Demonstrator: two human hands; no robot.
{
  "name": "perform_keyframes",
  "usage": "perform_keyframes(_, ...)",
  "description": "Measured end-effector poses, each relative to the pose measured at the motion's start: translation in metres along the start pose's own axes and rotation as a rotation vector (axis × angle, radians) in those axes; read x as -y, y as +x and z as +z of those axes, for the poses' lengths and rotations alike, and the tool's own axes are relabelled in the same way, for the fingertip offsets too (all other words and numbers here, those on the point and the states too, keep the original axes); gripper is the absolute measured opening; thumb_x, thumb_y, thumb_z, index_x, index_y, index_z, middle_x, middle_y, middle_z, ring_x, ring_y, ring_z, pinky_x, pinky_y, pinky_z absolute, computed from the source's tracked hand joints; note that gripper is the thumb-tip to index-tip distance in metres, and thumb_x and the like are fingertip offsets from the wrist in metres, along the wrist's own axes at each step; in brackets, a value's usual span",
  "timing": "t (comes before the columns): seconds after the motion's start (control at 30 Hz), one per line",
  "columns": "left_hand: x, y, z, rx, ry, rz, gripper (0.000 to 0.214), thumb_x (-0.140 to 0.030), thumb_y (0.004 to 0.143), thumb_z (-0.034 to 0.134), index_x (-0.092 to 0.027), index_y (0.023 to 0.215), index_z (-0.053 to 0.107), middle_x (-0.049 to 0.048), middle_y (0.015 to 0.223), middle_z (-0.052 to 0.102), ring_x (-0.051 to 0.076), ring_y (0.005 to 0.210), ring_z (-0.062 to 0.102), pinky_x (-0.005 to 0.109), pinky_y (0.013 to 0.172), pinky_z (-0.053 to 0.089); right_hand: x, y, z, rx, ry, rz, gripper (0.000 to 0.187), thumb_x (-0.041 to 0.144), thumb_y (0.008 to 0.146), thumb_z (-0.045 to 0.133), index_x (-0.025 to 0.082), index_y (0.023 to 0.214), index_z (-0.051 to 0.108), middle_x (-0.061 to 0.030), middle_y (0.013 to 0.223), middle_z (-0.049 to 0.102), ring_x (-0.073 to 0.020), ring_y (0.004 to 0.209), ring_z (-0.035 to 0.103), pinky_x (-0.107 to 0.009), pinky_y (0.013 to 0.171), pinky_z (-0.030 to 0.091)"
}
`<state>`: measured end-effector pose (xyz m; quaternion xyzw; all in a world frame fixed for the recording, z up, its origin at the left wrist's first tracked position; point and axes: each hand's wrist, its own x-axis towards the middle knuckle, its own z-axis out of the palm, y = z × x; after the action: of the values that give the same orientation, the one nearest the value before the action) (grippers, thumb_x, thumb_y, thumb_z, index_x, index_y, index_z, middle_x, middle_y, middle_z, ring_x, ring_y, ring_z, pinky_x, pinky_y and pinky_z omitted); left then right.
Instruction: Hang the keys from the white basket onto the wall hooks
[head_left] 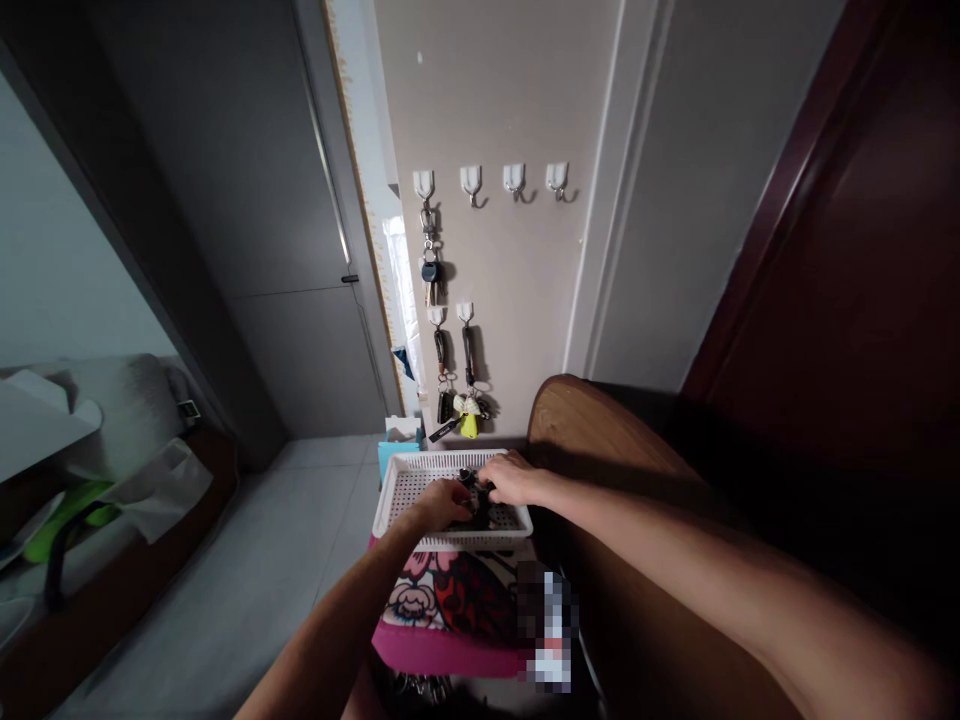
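A white perforated plastic tray (409, 480) rests on a pink floral-patterned seat (450, 600). Both my hands reach into it. My left hand (442, 503) and my right hand (514, 478) close together over small dark items (478, 500), probably keys, in the tray's middle right. The fingers curl round these items, which are too small and dark to name. On the wall above, white hooks (471, 180) hold key bunches: one set (429, 270) on the top left hook, two more (457, 400) on lower hooks, one with a yellow tag.
Three top hooks hang bare. A rounded wooden surface (592, 430) lies at right beside a dark red door (862, 250). Grey cabinet doors (262, 250) stand at left. A cluttered bench (90, 470) with bags sits at far left; grey tiled floor (285, 540) lies between.
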<state>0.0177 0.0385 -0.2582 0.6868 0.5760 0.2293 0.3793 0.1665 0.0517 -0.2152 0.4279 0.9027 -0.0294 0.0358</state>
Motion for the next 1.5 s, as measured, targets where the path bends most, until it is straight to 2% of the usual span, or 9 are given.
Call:
perform_keyframes(0.13, 0.002, 0.0, -0.002, -0.11, 0.026, -0.035, 0.012, -0.012, 0.051, 0.049, -0.014, 0.057, 0.059, -0.0022, 0.049, 0.053, 0.009, 0.049, 0.044, 0.019, 0.049, 0.031, 0.0, 0.002, 0.004, -0.02, 0.046, -0.033, 0.021, 0.029, 0.055, 0.051, 0.021, 0.073, 0.059, -0.003, 0.078, 0.057, -0.0174, 0.077, 0.048, -0.025, 0.063, 0.032)
perform_keyframes(0.27, 0.002, 0.005, -0.006, -0.188, -0.163, -0.046, 0.012, -0.016, 0.053, 0.048, -0.012, 0.058, 0.059, -0.0021, 0.048, 0.051, 0.007, 0.047, 0.042, 0.018, 0.047, 0.031, 0.002, 0.006, 0.005, -0.027, 0.125, 0.007, 0.024, 0.033, 0.054, 0.052, 0.021, 0.073, 0.059, -0.0009, 0.069, 0.057, -0.0145, 0.067, 0.049, -0.021, 0.053, 0.03)
perform_keyframes(0.53, -0.018, 0.007, -0.009, -0.184, -0.445, -0.025, 0.015, -0.023, 0.052, 0.051, -0.01, 0.06, 0.057, -0.0014, 0.051, 0.05, 0.006, 0.046, 0.039, 0.018, 0.044, 0.029, 0.005, 0.012, -0.001, -0.082, 0.407, 0.122, 0.023, 0.035, 0.055, 0.051, 0.014, 0.065, 0.056, 0.0023, 0.055, 0.05, -0.0081, 0.051, 0.041, -0.018, 0.042, 0.023)
perform_keyframes(0.67, -0.028, 0.008, -0.014, -0.184, -0.467, -0.015, 0.018, -0.025, 0.051, 0.054, -0.01, 0.061, 0.057, -0.0013, 0.051, 0.05, 0.005, 0.046, 0.038, 0.018, 0.042, 0.027, 0.004, 0.014, -0.007, -0.099, 0.46, 0.163, 0.014, 0.024, 0.056, 0.049, 0.013, 0.063, 0.055, 0.0029, 0.053, 0.048, -0.0067, 0.048, 0.038, -0.018, 0.041, 0.023)
perform_keyframes(0.87, -0.033, 0.007, -0.024, -0.098, -0.597, -0.018, 0.022, -0.032, 0.055, 0.052, -0.012, 0.063, 0.053, -0.0015, 0.055, 0.05, 0.004, 0.046, 0.041, 0.016, 0.041, 0.025, -0.002, 0.018, -0.016, -0.156, 0.662, 0.143, 0.011, 0.013, 0.057, 0.044, 0.012, 0.061, 0.054, 0.0031, 0.049, 0.046, -0.0054, 0.046, 0.037, -0.017, 0.042, 0.027)
perform_keyframes(1.03, -0.032, 0.003, -0.024, 0.013, -0.665, -0.075, 0.03, -0.039, 0.058, 0.049, -0.013, 0.074, 0.051, -0.0007, 0.062, 0.051, 0.005, 0.05, 0.046, 0.017, 0.046, 0.029, -0.009, 0.02, -0.024, -0.249, 0.954, 0.247, 0.01, 0.014, 0.061, 0.043, 0.013, 0.067, 0.051, 0.0021, 0.055, 0.047, -0.0055, 0.046, 0.041, -0.017, 0.041, 0.033)
perform_keyframes(1.17, -0.034, 0.004, -0.019, 0.065, -0.697, -0.032, 0.033, -0.039, 0.055, 0.053, -0.014, 0.077, 0.051, 0.0003, 0.066, 0.052, 0.006, 0.054, 0.048, 0.018, 0.049, 0.03, -0.017, 0.02, -0.033, -0.315, 1.081, 0.336, 0.007, 0.021, 0.062, 0.046, 0.015, 0.065, 0.048, 0.0024, 0.055, 0.043, -0.0059, 0.045, 0.04, -0.019, 0.038, 0.037)
perform_keyframes(1.33, -0.041, 0.007, -0.022, -0.074, -0.649, -0.017, 0.024, -0.032, 0.053, 0.055, -0.012, 0.065, 0.052, -0.0028, 0.054, 0.048, 0.004, 0.048, 0.043, 0.016, 0.045, 0.027, -0.023, 0.021, -0.039, -0.347, 1.158, 0.427, 0.007, 0.021, 0.067, 0.041, 0.016, 0.062, 0.043, 0.0037, 0.049, 0.04, -0.0054, 0.04, 0.039, -0.021, 0.037, 0.039)
perform_keyframes(1.5, -0.044, 0.006, -0.028, -0.144, -0.705, -0.023, 0.028, -0.035, 0.055, 0.053, -0.012, 0.07, 0.051, -0.0027, 0.053, 0.047, 0.004, 0.05, 0.043, 0.015, 0.046, 0.028, -0.02, 0.021, -0.04, -0.323, 1.217, 0.421, 0.009, 0.02, 0.071, 0.035, 0.017, 0.062, 0.038, 0.0053, 0.045, 0.039, -0.0051, 0.036, 0.038, -0.02, 0.036, 0.038)
